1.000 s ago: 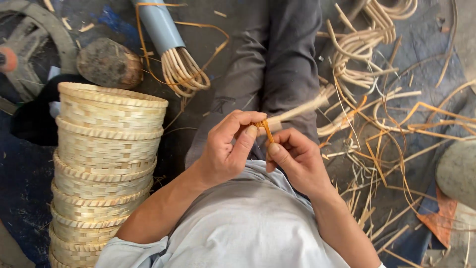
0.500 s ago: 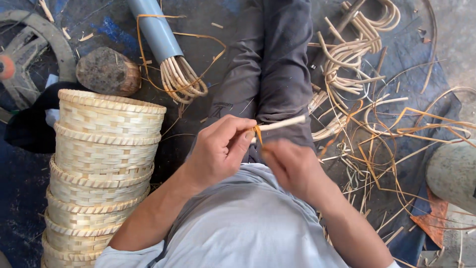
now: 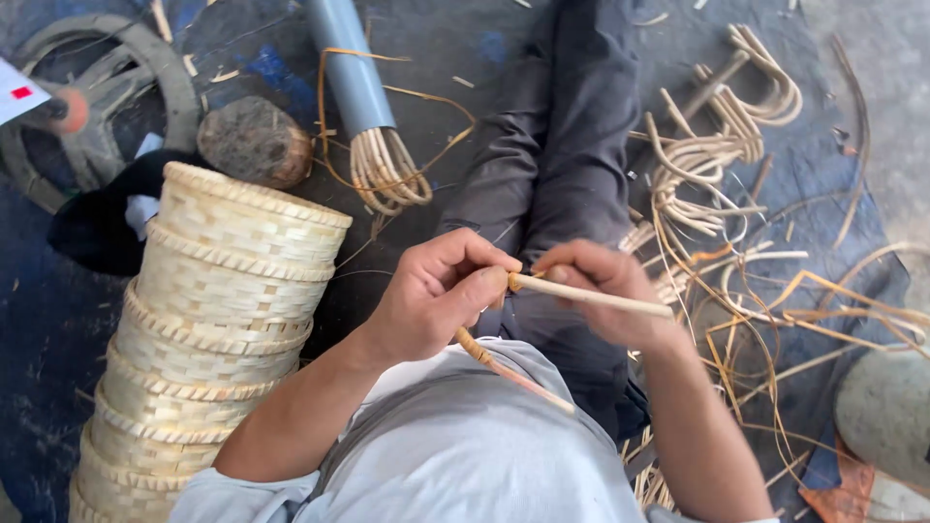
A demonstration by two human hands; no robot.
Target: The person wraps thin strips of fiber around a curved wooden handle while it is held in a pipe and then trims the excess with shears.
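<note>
Both hands shifted lower, left hand (image 3: 431, 305) and right hand (image 3: 605, 291) pinching smooth pale cane rod (image 3: 591, 295); ribbed woven baskets (image 3: 208, 329) beside

We sit in a basket-weaving workshop: stacked woven baskets (image 3: 218, 320), loose cane strips (image 3: 775, 300) and bent cane bundles (image 3: 722, 145) cover the floor (image 3: 446, 58).

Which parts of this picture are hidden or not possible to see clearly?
Head view:
- Cane near end: covered by left hand and right hand.
- Right fingers' grip: faces away from the camera.
- Basket stack: bottom cut off by the frame edge.
- Grey stone: cut by the right edge.
</note>
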